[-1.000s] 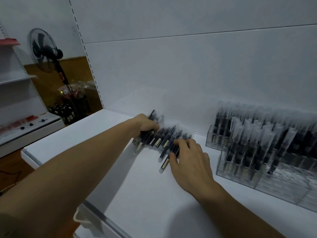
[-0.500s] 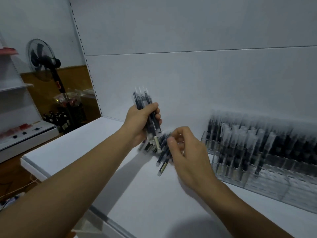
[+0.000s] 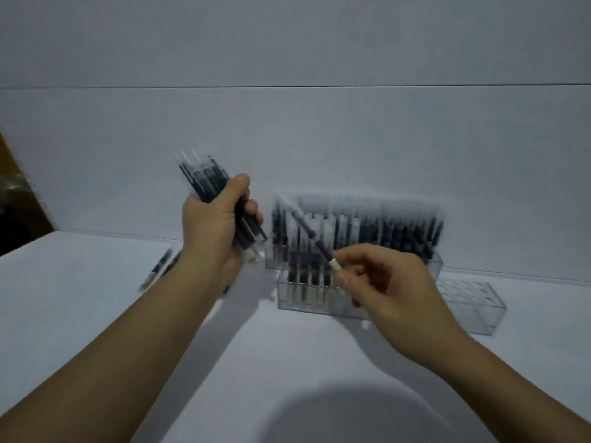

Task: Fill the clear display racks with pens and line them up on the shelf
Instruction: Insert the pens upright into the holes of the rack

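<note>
Left hand (image 3: 211, 225) clenched round pen bundle (image 3: 204, 183), left of rack (image 3: 297, 303). Right hand (image 3: 387, 282) pinches single pen (image 3: 315, 239), slanted above rack. Skewed entry likely misses the slot and jostles standing pens (image 3: 302, 273).

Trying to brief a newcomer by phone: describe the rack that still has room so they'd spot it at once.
On the white shelf, a packed rear rack of pens lines the back wall. Look just in front, partly behind the right hand: the front rack. Only its left end holds pens; its right end is bare.
</note>
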`<state>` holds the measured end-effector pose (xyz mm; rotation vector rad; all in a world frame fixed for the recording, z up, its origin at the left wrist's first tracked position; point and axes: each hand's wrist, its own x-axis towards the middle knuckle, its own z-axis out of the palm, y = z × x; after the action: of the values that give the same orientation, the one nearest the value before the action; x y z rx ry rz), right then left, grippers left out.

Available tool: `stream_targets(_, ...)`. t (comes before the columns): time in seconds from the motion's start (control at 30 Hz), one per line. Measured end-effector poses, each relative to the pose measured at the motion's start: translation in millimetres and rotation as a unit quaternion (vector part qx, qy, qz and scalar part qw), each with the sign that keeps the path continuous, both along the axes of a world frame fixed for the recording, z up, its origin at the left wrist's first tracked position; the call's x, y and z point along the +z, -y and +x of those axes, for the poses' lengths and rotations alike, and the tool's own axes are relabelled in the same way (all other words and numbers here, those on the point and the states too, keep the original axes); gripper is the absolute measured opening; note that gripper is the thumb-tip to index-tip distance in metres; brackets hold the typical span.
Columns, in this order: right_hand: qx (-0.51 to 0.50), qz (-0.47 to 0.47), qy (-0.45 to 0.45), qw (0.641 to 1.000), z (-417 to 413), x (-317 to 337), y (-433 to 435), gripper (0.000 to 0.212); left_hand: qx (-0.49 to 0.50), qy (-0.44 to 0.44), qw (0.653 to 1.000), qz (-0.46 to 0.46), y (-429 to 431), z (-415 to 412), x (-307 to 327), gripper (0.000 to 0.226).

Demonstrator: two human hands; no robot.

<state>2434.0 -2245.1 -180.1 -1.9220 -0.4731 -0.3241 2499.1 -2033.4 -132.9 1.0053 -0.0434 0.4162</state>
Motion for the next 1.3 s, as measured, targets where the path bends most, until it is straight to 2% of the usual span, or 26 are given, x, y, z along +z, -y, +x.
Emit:
stream_targets(0.1, -0.02, 0.068, -0.006, 0.997, 0, 4, 33, 0.015, -0.006, 0.071, 0.985, 0.154, 12, -8, -15, 0.011)
stream_targets(0.17, -0.035, 0.11, -0.015, 0.993, 5, 11, 47, 0.008, -0.011, 0.122, 0.953, 0.276, 25, -15, -25, 0.005)
stream_targets(0.23, -0.042, 0.13, -0.017, 0.99, 13, 17, 54, 0.002, 0.013, 0.159, 0.912, 0.377, 36, -18, -35, 0.017)
stream_targets(0.33, -0.046, 0.158, -0.022, 0.986, 26, 24, 55, 0.02, 0.048, 0.22, 0.828, 0.514, 39, -15, -51, 0.02)
stream_targets(0.43, -0.033, 0.162, -0.038, 0.985, 35, 22, 49, 0.061, 0.013, 0.262, 0.74, 0.619, 27, -11, -65, 0.054)
stream_targets(0.47, -0.032, 0.159, -0.042, 0.986, 36, 19, 47, 0.071, -0.002, 0.279, 0.705, 0.652, 24, -10, -67, 0.058)
stream_targets(0.53, -0.033, 0.167, -0.048, 0.984, 38, 13, 42, 0.079, -0.012, 0.315, 0.642, 0.699, 21, -10, -66, 0.048)
stream_targets(0.6, -0.029, 0.186, -0.057, 0.98, 37, 8, 40, 0.07, 0.004, 0.342, 0.604, 0.72, 13, -11, -65, 0.039)
stream_targets(0.67, -0.018, 0.206, -0.07, 0.976, 38, 5, 40, 0.047, 0.012, 0.356, 0.6, 0.716, 1, -11, -67, 0.035)
stream_targets(0.73, -0.016, 0.227, -0.075, 0.971, 39, 4, 41, 0.026, 0.014, 0.353, 0.613, 0.707, -11, -10, -73, 0.032)
stream_targets(0.8, -0.034, 0.239, -0.062, 0.968, 40, 4, 39, 0.017, -0.001, 0.346, 0.614, 0.709, -15, -9, -78, 0.035)
stream_targets(0.9, -0.067, 0.236, -0.021, 0.969, 42, 1, 40, 0.013, -0.025, 0.351, 0.586, 0.73, -8, -14, -82, 0.041)
stream_targets(1.1, -0.135, 0.152, 0.055, 0.978, 50, -9, 47, 0.024, -0.048, 0.331, 0.559, 0.758, 0, -19, -91, 0.055)
stream_targets(1.3, -0.157, 0.08, 0.106, 0.979, 57, -16, 47, 0.06, -0.053, 0.32, 0.546, 0.772, 7, -20, -102, 0.055)
